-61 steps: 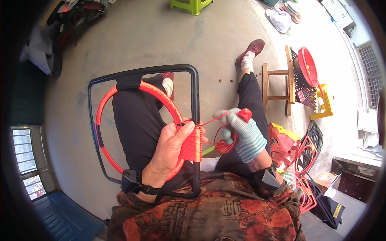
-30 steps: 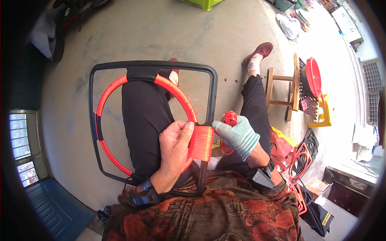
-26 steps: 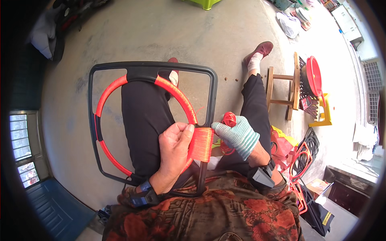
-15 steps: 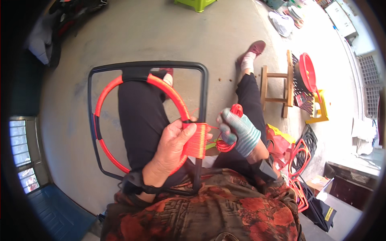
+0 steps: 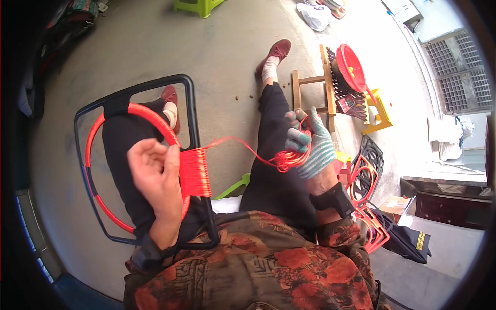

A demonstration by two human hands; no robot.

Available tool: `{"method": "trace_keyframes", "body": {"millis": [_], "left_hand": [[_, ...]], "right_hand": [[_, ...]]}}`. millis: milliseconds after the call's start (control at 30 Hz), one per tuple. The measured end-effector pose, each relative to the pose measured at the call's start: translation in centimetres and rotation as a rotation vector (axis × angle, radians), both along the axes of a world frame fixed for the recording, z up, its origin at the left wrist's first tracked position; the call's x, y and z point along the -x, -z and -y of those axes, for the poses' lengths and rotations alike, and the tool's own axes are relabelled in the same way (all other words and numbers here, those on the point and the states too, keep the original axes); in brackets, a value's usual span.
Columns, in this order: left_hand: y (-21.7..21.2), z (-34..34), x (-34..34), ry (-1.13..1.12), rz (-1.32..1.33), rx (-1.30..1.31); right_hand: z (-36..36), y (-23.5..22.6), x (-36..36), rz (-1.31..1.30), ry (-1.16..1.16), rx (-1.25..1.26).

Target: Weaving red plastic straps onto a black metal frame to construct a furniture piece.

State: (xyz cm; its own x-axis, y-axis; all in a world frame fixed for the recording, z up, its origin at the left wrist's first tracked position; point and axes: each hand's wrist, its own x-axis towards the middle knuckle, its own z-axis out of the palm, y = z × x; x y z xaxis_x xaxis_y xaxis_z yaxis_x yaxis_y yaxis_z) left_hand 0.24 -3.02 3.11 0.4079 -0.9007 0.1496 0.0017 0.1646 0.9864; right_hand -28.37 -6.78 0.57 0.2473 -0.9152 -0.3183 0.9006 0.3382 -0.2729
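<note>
While the left hand (image 5: 155, 175) clasps the red ring (image 5: 132, 111) inside the black frame (image 5: 188, 103) across the lap, the gloved right hand (image 5: 312, 147) clenches a cord coil (image 5: 287, 160), its strand running to the frame's wrapping (image 5: 195, 173).

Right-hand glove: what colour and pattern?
Pale green-and-white striped knit glove, seen in the head view, holding a red cord bundle.

A bare left hand (image 5: 155, 173) grips a black metal tube frame (image 5: 192, 119) that carries a red plastic-cord hoop (image 5: 150, 116), resting across the person's black-trousered lap. Beside the fingers, a band of tightly wound red cord wraps (image 5: 195, 172) joins hoop and frame. A single red strand (image 5: 243, 147) runs from it to a bundle of red cord (image 5: 289, 159) held in the right hand (image 5: 312, 147), which wears a striped knit glove. A wooden stool (image 5: 312, 93) stands on the concrete floor (image 5: 227, 57) nearby.
</note>
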Motion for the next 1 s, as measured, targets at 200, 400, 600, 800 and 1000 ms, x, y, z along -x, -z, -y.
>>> {"method": "trace_keyframes", "body": {"millis": [200, 400, 600, 800, 1000], "left_hand": [[-1.7, -1.0, 1.4, 0.363, 0.722, 0.445], [-2.2, -1.6, 2.6, 0.743, 0.482, 0.111], [-1.1, -1.8, 2.2, 0.853, 0.446, -0.030], [-1.7, -1.7, 1.6, 0.779, 0.189, -0.175], [-2.0, -1.5, 1.3, 0.766, -0.089, -0.226]], "right_hand": [[-1.2, -3.3, -2.8, 0.319, 0.020, 0.174], [-1.5, -3.8, -5.5, 0.419, 0.010, 0.223], [-1.0, -3.1, -6.8, 0.172, 0.122, 0.177], [-0.8, -0.3, -5.3, -0.176, 0.239, -0.092], [-1.1, 1.6, -4.9, 0.041, 0.036, -0.023]]}}
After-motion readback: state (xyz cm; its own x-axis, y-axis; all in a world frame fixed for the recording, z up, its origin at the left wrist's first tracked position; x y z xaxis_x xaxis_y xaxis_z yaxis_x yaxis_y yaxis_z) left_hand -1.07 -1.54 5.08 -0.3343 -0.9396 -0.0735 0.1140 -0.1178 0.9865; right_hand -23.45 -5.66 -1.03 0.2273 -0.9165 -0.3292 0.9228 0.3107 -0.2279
